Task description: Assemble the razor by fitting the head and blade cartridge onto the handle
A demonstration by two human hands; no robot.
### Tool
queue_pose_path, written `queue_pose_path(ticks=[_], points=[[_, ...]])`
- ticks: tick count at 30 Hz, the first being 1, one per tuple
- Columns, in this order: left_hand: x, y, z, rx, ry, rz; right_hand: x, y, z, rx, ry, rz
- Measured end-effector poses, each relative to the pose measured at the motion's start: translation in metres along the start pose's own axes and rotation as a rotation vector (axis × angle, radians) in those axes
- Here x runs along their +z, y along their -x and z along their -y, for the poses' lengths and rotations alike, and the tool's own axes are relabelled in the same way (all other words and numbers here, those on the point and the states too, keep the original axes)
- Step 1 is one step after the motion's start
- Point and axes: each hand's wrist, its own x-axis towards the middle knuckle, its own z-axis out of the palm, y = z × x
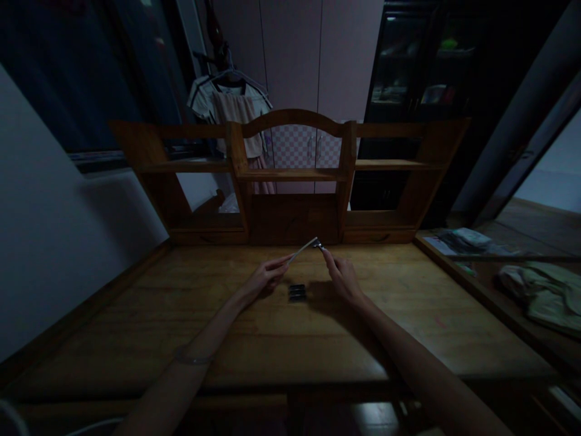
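Observation:
My left hand (265, 275) is closed on the lower end of a thin pale strip (302, 249), which slants up to the right above the desk. My right hand (344, 275) pinches a small dark and silvery clip-like piece (318, 244). That piece meets the strip's upper tip; whether it grips the strip is too small to tell. Below and between my hands, three small dark bars with shiny edges (297, 293) lie in a short stack of rows on the wooden desk (254, 345).
A wooden shelf unit (290, 175) rises from the desk's far edge, with a drawer (379, 235) at its lower right. Right of the desk lie a plastic-wrapped bundle (472, 237) and crumpled cloth (549, 293). A white wall (68, 242) borders the left side.

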Motion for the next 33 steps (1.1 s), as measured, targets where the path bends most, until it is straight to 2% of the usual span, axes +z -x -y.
queue_pose_path(ticks=[6,15,21,33], points=[[0.0031,0.0027,-0.0049,-0.006,0.002,0.002,-0.0004,-0.0002,0.0026,0.019,-0.001,-0.01],[-0.0001,-0.0012,0.0015,-0.005,0.016,-0.005,0.001,-0.0005,0.0002,0.051,-0.005,-0.012],[0.0016,0.0013,-0.0029,-0.021,0.017,0.009,0.0006,-0.0007,0.0009,0.036,-0.004,-0.019],[0.0015,-0.0013,-0.003,0.03,0.012,0.013,0.0009,-0.0009,-0.0005,0.03,0.009,-0.017]])
